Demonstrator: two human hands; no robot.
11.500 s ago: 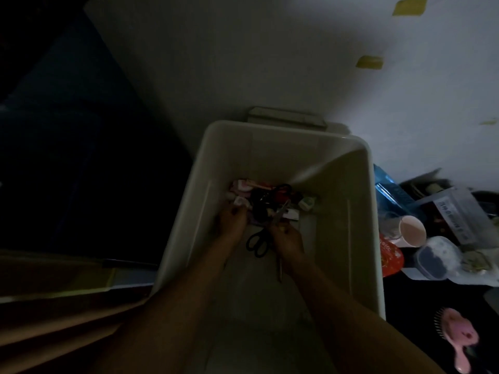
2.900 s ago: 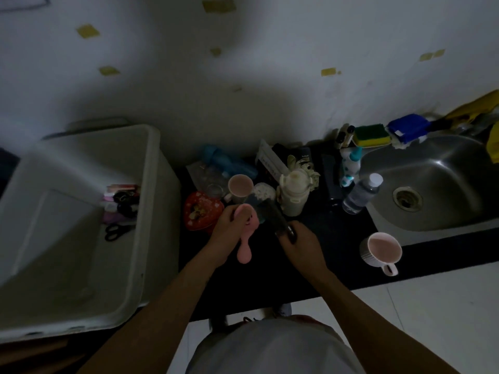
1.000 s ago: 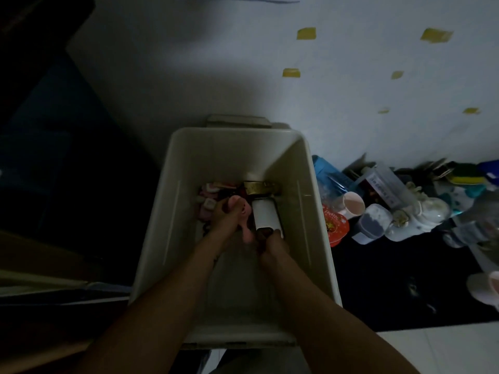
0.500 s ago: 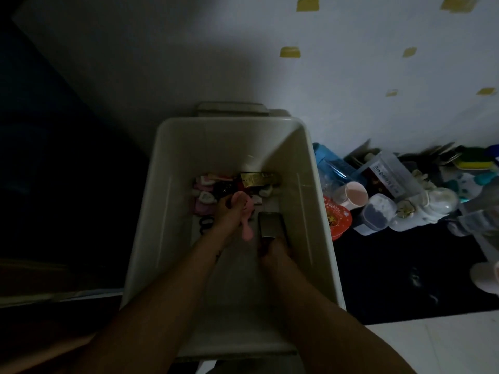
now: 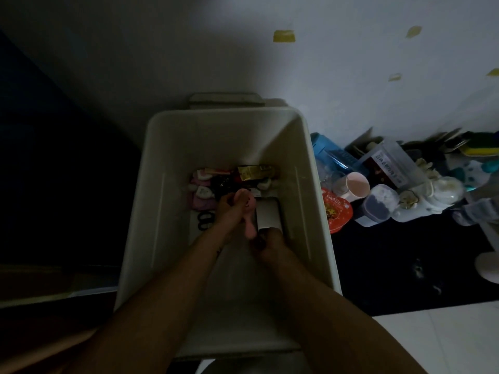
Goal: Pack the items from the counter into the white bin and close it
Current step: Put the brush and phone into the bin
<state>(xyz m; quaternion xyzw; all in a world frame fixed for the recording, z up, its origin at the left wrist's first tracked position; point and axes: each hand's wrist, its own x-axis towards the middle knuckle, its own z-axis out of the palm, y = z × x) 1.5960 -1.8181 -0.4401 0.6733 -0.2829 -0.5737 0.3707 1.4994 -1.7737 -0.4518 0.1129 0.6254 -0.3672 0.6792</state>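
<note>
Forearms: both reached in from 6 o'clock, down into the white bin (image 5: 318,211).
Right hand (image 5: 271,240): the nearer of the two hands. Its fingers were curled on the near end of a flat grey case (image 5: 267,214), though the dim light hid the exact grip.
Left hand (image 5: 228,210): a little deeper in, at 11 o'clock of the right hand. Its fingers were wrapped round the head of a pink brush (image 5: 249,224), with the handle pointing back toward 6 o'clock.
Key relation: brush and case lay side by side, just beside each other, with both long axes running 6 to 12 o'clock. The bin floor sat under them, so the coming move probably needed only a short lowering and a release.
Scissors (image 5: 204,221): on the bin floor at 9 o'clock of the left hand.
Packed heap: pink pieces (image 5: 201,197) and a gold packet (image 5: 255,171) sat at 12 o'clock of the hands.
Worktop (image 5: 391,265): at 3 o'clock of the bin. It carried a red tin (image 5: 336,214), a pink cup (image 5: 355,184), a jar (image 5: 378,206) and a labelled clear box (image 5: 388,166), all not yet packed.
Grey slab (image 5: 226,99): behind the far rim at 12 o'clock. It was possibly the lid, but I cannot tell.
</note>
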